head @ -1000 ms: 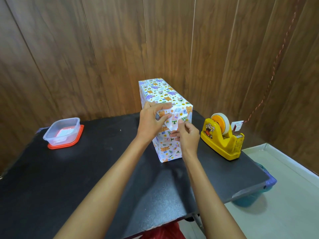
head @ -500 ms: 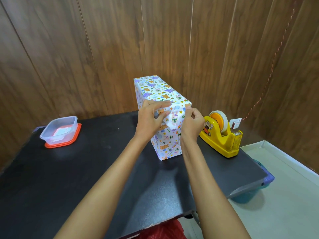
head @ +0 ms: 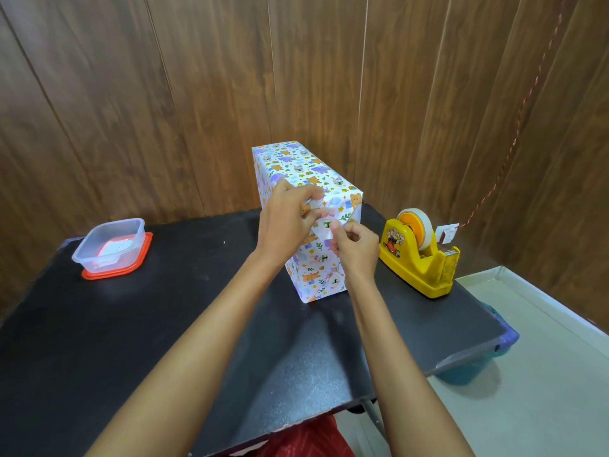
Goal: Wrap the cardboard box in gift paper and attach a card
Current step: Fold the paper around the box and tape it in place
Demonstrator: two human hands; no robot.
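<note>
A tall box point(head: 296, 166) wrapped in white gift paper with bears and flowers stands upright on the black table point(head: 164, 324), near its back edge. At the box's near end face, my left hand point(head: 286, 225) pinches the upper folded paper flap point(head: 329, 222) with thumb and forefinger. My right hand point(head: 357, 249) sits just below and to the right, its fingertips pinching the same flap's lower point against the end face. Both hands hide much of that face. I cannot make out a card on the box.
A yellow tape dispenser point(head: 418, 258) stands right of the box, close to the table's right edge. A clear plastic container point(head: 110, 245) on an orange lid holds white paper pieces at the left. Wooden wall panels stand behind; pale floor lies to the right.
My right hand has come down from the box's top right edge to the flap's lower point. My left hand stays on the upper fold. The box has not shifted.
</note>
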